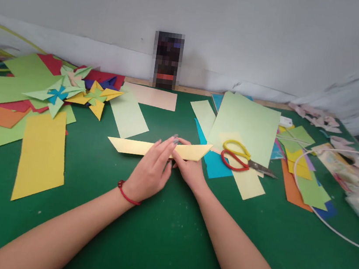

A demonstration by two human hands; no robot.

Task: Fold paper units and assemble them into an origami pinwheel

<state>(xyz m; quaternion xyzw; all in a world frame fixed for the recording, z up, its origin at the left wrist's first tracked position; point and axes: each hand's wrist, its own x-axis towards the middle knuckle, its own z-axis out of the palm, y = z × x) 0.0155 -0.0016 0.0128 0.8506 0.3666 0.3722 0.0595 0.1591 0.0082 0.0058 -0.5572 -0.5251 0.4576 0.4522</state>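
A pale yellow folded paper strip (131, 146) with slanted ends lies crosswise between my two hands. My left hand (153, 166) bends over its middle, the fingers together and pressed against the paper, the thumb low at the near edge. A red cord bracelet circles that wrist. My right hand (188, 166) grips the strip just right of the middle, thumb on the near face and fingers partly hidden behind it. The fingertips of both hands meet near the strip's centre, so the exact contact there is hard to see.
Scissors (248, 161) with red and yellow handles lie on paper sheets at right. Folded paper stars (97, 96) and coloured sheets are heaped at left, beside a yellow sheet (42, 156). A white cable (297, 167) loops at right. A pixelated upright object (167, 60) stands against the wall.
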